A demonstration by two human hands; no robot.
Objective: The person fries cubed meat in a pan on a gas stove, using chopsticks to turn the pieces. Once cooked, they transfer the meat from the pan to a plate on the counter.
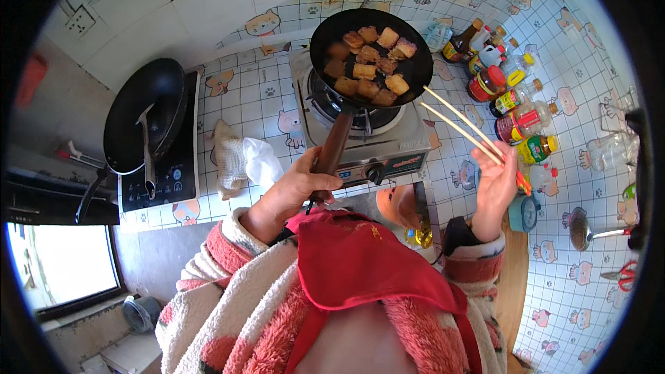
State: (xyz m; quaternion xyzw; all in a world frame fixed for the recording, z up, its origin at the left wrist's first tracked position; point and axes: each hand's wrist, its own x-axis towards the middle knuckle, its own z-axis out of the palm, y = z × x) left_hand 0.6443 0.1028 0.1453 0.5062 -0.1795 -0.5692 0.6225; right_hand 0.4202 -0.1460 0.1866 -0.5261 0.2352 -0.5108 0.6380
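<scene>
My left hand (298, 184) grips the brown handle of a black frying pan (371, 101). The pan is above a gas stove (363, 150); whether it rests on the burner or is held just over it, I cannot tell. Inside lie several browned pieces of food (365, 71), possibly tofu, spread in one layer. In my right hand (493, 182) is a pair of light wooden chopsticks (462, 127) with red upper ends. Their tips are slightly apart, near the pan's right rim in the picture.
On the left, a black wok (169, 109) with a metal spatula (147, 148) sits over an induction cooktop (189, 166). A cloth (228, 158) and a white plastic bag (261, 161) lie beside the stove. Several sauce bottles (511, 101) line the right wall, where a ladle (582, 231) and scissors (623, 275) hang.
</scene>
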